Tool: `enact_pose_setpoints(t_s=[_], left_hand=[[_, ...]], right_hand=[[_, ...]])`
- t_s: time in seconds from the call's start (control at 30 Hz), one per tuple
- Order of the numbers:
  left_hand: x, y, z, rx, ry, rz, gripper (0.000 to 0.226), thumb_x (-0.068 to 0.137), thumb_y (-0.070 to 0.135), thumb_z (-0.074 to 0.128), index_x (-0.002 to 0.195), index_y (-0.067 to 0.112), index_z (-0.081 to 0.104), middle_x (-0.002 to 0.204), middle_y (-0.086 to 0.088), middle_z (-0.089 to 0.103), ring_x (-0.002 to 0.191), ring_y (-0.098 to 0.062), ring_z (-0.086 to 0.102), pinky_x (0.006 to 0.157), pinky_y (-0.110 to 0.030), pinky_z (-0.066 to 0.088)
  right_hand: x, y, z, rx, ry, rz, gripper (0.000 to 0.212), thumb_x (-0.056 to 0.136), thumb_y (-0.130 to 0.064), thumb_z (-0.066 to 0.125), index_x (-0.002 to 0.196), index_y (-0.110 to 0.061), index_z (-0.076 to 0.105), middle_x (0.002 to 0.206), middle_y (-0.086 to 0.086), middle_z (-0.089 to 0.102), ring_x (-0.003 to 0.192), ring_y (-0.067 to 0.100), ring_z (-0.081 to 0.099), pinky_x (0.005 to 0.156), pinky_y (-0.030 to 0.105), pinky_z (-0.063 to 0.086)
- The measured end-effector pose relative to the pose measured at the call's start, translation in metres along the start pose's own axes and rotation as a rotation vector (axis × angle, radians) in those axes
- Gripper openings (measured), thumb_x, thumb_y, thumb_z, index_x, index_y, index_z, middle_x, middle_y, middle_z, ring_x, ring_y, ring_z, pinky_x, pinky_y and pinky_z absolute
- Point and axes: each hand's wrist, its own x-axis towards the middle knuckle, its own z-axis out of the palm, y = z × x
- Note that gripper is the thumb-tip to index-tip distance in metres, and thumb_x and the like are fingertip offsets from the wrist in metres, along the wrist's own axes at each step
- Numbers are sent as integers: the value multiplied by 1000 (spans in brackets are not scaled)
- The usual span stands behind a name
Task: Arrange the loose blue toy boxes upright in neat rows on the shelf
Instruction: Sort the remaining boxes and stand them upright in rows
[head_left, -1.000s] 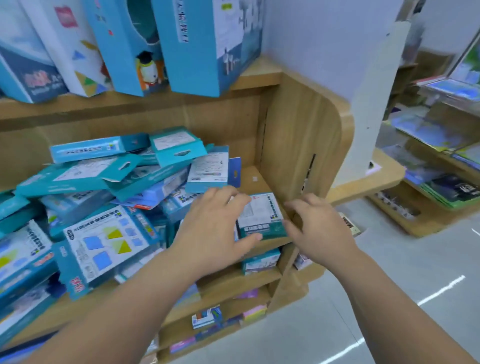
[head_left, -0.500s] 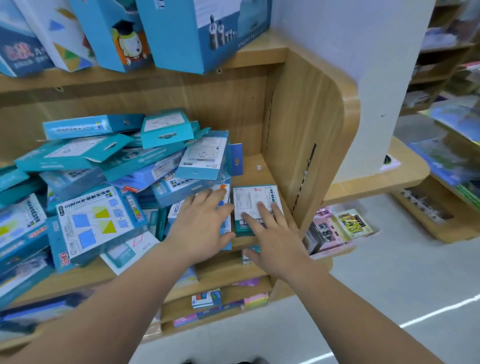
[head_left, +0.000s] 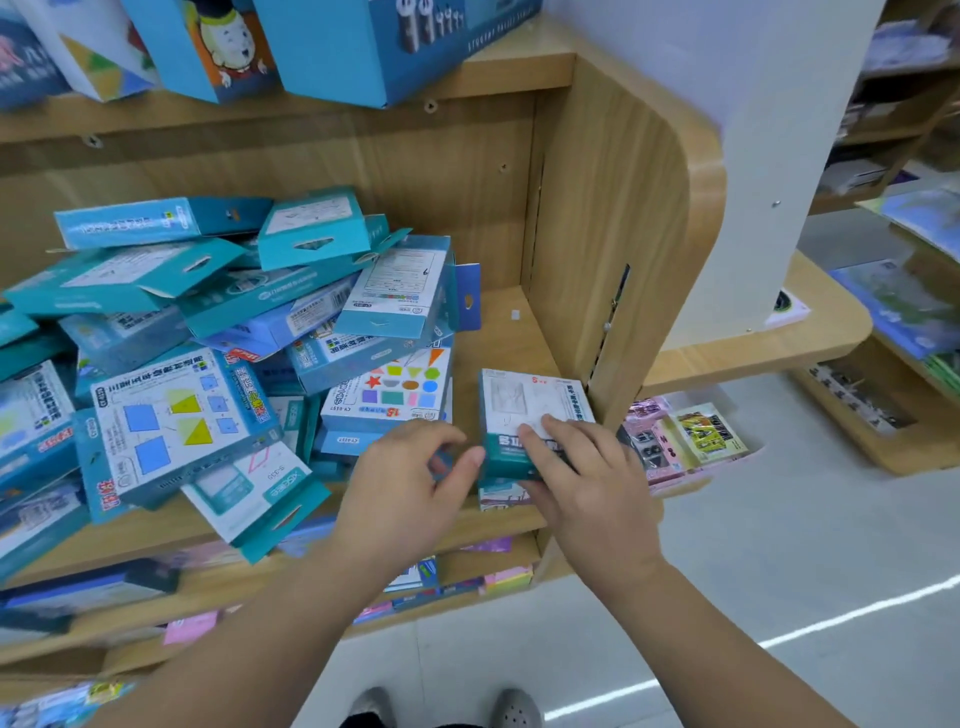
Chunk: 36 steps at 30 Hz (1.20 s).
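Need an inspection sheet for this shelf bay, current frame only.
Surface: wooden shelf, bare strip at its right end by the side panel.
Job's things: box lies face up at the right end, apart from the pile of blue boxes, which is heaped, not in rows.
Clutter: pink packs beyond the side panel; small items on lower shelves.
Grips: right hand over the box's near end, fingers on its top; left hand curled, thumb at the box's left edge; hold unclear for both.
Cables: nothing seen.
Surroundings: big boxes on the upper shelf; floor; racks at right.
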Motion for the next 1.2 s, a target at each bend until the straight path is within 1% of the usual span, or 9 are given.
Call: enact_pose_setpoints(t_s=[0.13,0.3,0.43,0.53,0.63,0.73,0.83,1.03,1.2], left_hand=[[9,18,-9,-599,-128,-425,29,99,46,54,108,25,72,94,7,77,91,-17,73,83,-40,59],[11,32,-38,-970,-86,-434,21,103,20,53,118,20,67,105,-1,77,96,-20,74,80,-38,60],[1,13,-76,-934,-49,-333,18,102,13,53,115,20,64,95,0,78,89,-18,75,71,-29,58],[-15,-13,-115,-909,-74,-246,24,102,8,52,123,17,59,106,1,77,98,-15,73,76,-24,57],[-37,-44,-161,-894,-70,-171,29,101,3,49,126,16,57,108,-1,76,98,-13,72,76,-21,55],[-62,-83,-212,-846,-1,-147,31,100,-1,48,126,13,56,108,1,77,96,-10,72,76,-19,55],[-85,-130,-261,-794,76,-192,30,99,-1,51,125,13,58,112,-1,75,99,-10,72,79,-24,57],[-126,-216,-335,-626,263,-300,25,98,15,61,118,29,63,108,12,74,100,-11,70,80,-33,61],[-143,-280,-372,-461,390,-388,26,97,16,63,114,36,64,107,13,71,98,-7,67,81,-39,61]], right_hand=[[6,-13,-29,95,208,-81,34,100,-32,58,133,-21,57,130,11,66,118,33,59,88,49,53],[29,-37,-49,167,236,-153,40,96,-44,67,125,-18,67,130,15,65,123,35,55,97,50,51],[51,-69,-67,408,156,86,75,83,-67,64,134,-13,60,147,14,46,137,28,42,112,41,37],[70,-109,-72,615,110,298,71,86,-61,58,147,-28,40,152,-9,37,142,9,35,114,42,39],[91,-163,-68,877,39,365,69,91,-54,64,149,-40,31,145,-21,49,129,1,51,101,32,49],[108,-232,-63,1089,8,373,67,84,-44,65,140,-57,31,135,-17,59,115,0,62,83,16,51],[119,-303,-52,1151,-26,331,67,89,-28,69,125,-69,31,131,-21,60,111,-1,63,83,22,53],[131,-423,-14,1149,-144,247,61,91,-18,72,118,-61,38,115,-30,61,104,6,67,83,45,59],[151,-491,12,1074,-250,151,48,94,-21,68,114,-54,40,110,-23,64,99,3,66,75,33,59]])
